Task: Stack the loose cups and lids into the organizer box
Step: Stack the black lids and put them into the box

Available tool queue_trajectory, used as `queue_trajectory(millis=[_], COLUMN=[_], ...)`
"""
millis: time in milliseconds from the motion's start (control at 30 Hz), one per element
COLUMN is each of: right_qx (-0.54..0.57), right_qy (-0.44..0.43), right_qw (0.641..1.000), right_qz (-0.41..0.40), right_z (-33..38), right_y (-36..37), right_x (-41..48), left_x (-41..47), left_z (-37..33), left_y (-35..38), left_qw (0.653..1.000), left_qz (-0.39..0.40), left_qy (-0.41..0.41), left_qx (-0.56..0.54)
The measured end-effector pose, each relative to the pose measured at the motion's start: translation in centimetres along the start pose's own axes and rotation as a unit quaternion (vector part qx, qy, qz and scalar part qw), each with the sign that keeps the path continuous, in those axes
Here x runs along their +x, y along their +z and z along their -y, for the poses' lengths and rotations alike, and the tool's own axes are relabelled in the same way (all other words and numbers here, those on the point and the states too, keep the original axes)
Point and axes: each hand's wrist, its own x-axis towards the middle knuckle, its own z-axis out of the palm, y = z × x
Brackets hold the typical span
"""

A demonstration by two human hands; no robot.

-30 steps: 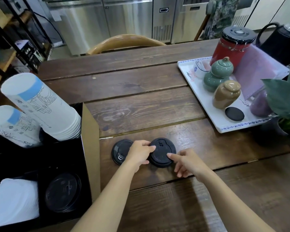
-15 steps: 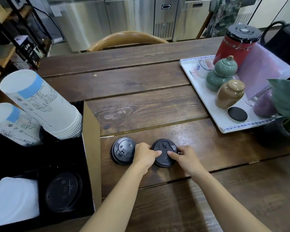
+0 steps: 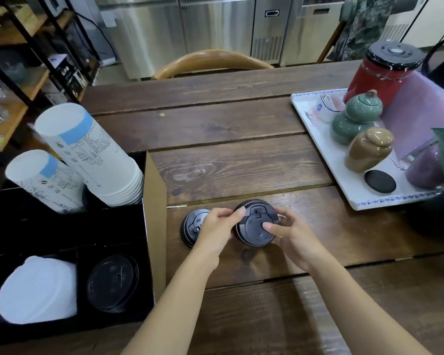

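Note:
A stack of black lids is held just above the wooden table, tilted toward me. My left hand pinches its left rim and my right hand grips its right side, thumb on top. A second black lid stack lies on the table, partly hidden behind my left hand. The organizer box stands at the left; it holds two leaning stacks of white paper cups, white lids and black lids in separate compartments.
A white tray at the right carries a green jar, a brown jar, a red canister and a black coaster. A chair back stands at the table's far side. Shelving is at the far left.
Both hands closed on the right lid stack and raised it off the table, tilting it toward me. The left lid stack stayed where it was.

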Motion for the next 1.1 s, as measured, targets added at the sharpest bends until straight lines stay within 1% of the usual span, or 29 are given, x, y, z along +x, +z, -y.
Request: queue_trajectory(millis=[33, 67, 100, 133, 167, 200, 233, 300, 367, 400, 467, 500, 567, 600, 633, 667, 700, 733, 800, 867, 900, 967, 1100], right_qx=[0.025, 0.039, 0.048, 0.059, 0.072, 0.084, 0.095, 0.110, 0.121, 0.125, 0.132, 0.135, 0.128, 0.116, 0.100, 0.084, 0.069, 0.055, 0.036, 0.032, 0.030, 0.013, -0.059], right_qy=[0.005, 0.009, 0.014, 0.017, 0.021, 0.023, 0.025, 0.025, 0.026, 0.027, 0.030, 0.031, 0.033, 0.034, 0.039, 0.044, 0.052, 0.060, 0.071, 0.074, 0.074, 0.079, 0.085], right_qw=[0.999, 0.998, 0.997, 0.996, 0.995, 0.994, 0.993, 0.992, 0.991, 0.991, 0.990, 0.990, 0.990, 0.992, 0.993, 0.994, 0.994, 0.993, 0.993, 0.992, 0.991, 0.990, 0.987], right_qz=[0.022, 0.040, 0.052, 0.059, 0.064, 0.063, 0.062, 0.056, 0.051, 0.048, 0.042, 0.039, 0.041, 0.046, 0.053, 0.062, 0.071, 0.080, 0.092, 0.099, 0.105, 0.118, 0.121], right_z=[0.3, 0.4, 0.6, 0.6, 0.6, 0.6, 0.6, 0.5, 0.6, 0.6, 0.6, 0.7, 0.7, 0.8, 0.8, 0.8, 0.8, 0.7, 0.6, 0.4, 0.4, 0.3, -0.1], right_y=[0.1, 0.2, 0.3, 0.3, 0.4, 0.4, 0.5, 0.4, 0.2, -0.1, -0.7, -1.1, -1.8, -2.1, -2.4, -2.6, -2.7, -2.8, -2.6, -2.3, -1.9, -0.9, 1.2], right_x=[0.1, 0.2, 0.4, 0.6, 0.8, 0.9, 1.1, 1.3, 1.4, 1.4, 1.3, 1.3, 1.2, 1.1, 0.9, 0.7, 0.5, 0.4, 0.3, 0.3, 0.3, 0.3, 0.7], left_x=[0.0, 0.0, 0.2, 0.5, 1.0, 1.4, 1.8, 2.3, 2.9, 3.2, 3.7, 3.7, 3.8, 3.9, 3.9, 3.8, 3.6, 3.3, 2.5, 1.4, 0.8, -0.1, -1.5], left_z=[0.1, 0.3, 0.7, 1.0, 1.6, 2.1, 2.6, 3.3, 3.7, 3.7, 3.7, 3.7, 3.7, 3.7, 3.6, 3.5, 3.3, 3.1, 2.9, 2.8, 2.9, 3.2, 3.6], left_y=[-0.6, -1.2, -1.9, -2.6, -3.2, -3.6, -3.9, -4.1, -4.1, -4.1, -4.0, -4.0, -3.7, -3.6, -3.4, -3.2, -3.0, -2.9, -2.9, -3.1, -3.3, -3.6, -3.3], left_qw=[0.999, 0.995, 0.984, 0.966, 0.947, 0.932, 0.924, 0.922, 0.928, 0.934, 0.947, 0.947, 0.931, 0.923, 0.920, 0.925, 0.937, 0.951, 0.971, 0.979, 0.983, 0.991, 0.996], left_qz=[-0.036, -0.093, -0.162, -0.227, -0.269, -0.292, -0.297, -0.284, -0.259, -0.227, -0.125, -0.067, 0.040, 0.081, 0.103, 0.105, 0.088, 0.052, -0.047, -0.130, -0.145, -0.126, -0.049], left_qy=[0.017, 0.040, 0.066, 0.086, 0.091, 0.078, 0.049, 0.005, 0.024, 0.044, 0.079, 0.090, 0.104, 0.105, 0.107, 0.115, 0.123, 0.131, 0.129, 0.086, 0.062, 0.018, -0.069], left_qx=[0.003, 0.012, 0.038, 0.088, 0.148, 0.201, 0.236, 0.262, 0.269, 0.273, 0.285, 0.300, 0.347, 0.361, 0.361, 0.346, 0.316, 0.277, 0.196, 0.129, 0.094, 0.047, 0.020])
